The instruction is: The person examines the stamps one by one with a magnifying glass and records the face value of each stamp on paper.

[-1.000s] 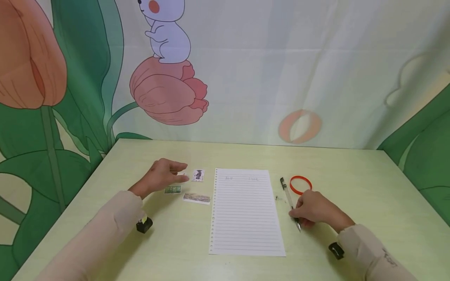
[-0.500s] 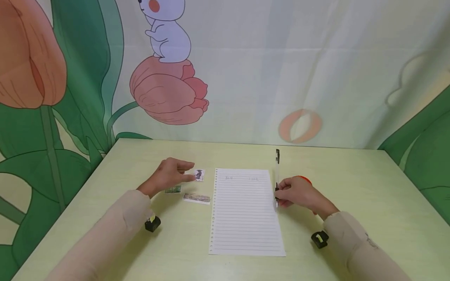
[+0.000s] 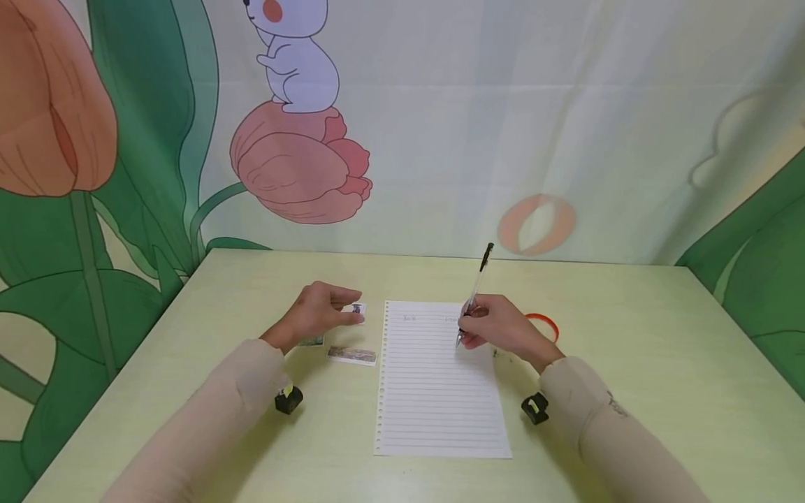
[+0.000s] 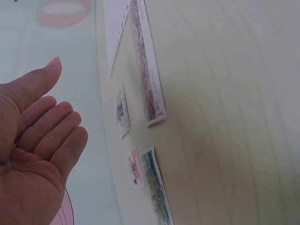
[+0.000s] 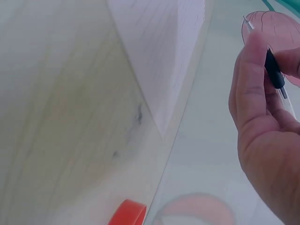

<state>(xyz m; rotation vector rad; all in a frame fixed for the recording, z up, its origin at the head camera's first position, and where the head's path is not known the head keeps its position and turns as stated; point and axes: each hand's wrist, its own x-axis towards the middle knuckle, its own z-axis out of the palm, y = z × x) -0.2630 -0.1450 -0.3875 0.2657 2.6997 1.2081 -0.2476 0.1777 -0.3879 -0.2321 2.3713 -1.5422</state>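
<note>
White lined paper (image 3: 434, 405) is sitting lower centre, right hand (image 3: 497, 321) is pinching a pen (image 3: 479, 279) over it, left hand (image 3: 314, 311) is hovering loose-fingered by some stamps (image 3: 352, 356), mid-left.

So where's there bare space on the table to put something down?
The table is bare right of the ring, out to the right edge, and left of the left hand. Crowded: just left of the paper, with stamps, and the paper's upper right, where the right hand holds a pen.

The right hand (image 3: 499, 321) pinches a pen (image 3: 479, 281) over paper (image 3: 437, 409).
</note>
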